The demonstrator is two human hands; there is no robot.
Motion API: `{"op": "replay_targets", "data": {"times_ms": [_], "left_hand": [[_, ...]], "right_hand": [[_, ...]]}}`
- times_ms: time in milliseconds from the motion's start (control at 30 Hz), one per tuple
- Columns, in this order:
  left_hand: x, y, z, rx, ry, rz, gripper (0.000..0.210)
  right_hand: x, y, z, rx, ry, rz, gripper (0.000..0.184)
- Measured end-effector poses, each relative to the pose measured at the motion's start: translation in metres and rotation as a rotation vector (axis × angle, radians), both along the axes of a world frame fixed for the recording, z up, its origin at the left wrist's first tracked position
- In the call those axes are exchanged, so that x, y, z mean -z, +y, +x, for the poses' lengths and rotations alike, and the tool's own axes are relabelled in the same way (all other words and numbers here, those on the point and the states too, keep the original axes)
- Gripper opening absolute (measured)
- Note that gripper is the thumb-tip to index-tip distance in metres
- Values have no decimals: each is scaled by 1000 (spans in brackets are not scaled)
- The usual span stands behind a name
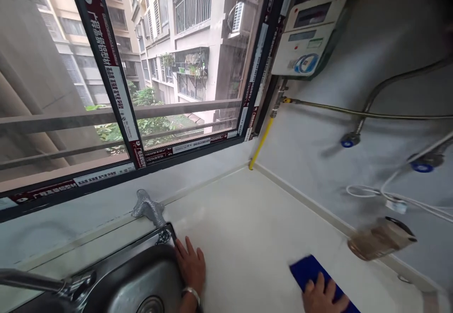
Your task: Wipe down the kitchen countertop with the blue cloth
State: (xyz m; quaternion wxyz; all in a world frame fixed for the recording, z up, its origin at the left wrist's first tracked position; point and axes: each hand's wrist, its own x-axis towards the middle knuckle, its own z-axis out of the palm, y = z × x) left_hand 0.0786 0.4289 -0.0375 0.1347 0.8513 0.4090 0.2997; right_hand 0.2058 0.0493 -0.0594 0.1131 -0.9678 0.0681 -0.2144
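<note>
Both hands spread — left hand (193,266) flat at sink (141,280) edge, empty; right hand (323,298) pressed over blue cloth (305,269).

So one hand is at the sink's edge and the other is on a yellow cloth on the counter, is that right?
Not quite: the cloth is blue, not yellow, as the head view shows. The rest holds: the left hand is at the edge of the sink, and the right hand is on the cloth on the counter.
</note>
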Motion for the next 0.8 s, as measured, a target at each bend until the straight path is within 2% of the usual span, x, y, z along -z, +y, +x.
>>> {"op": "replay_targets", "data": {"times_ms": [67,133,333,433,533,600,700,800], "left_hand": [[3,-2,1,2,13,46,56],[2,-4,1,-3,35,52,56],[-10,-8,-2,36,115,-26,59],[-15,-8,-2,24,155,-71,60],[-18,-8,-2,7,190,-103,61],[-19,-6,-1,3,203,-112,61],[-21,-3,-1,8,215,-115,61],[-21,0,-1,14,209,-116,63]], "right_hand": [[0,41,30,22,79,22,71],[-6,84,55,-38,175,-11,68],[-40,214,108,-223,279,-166,56],[-52,275,112,-415,305,-185,56],[-61,325,83,-717,334,-108,59],[-68,346,52,-931,387,-45,61],[-77,354,22,-1216,402,29,61],[-81,337,36,-1354,377,39,58]]}}
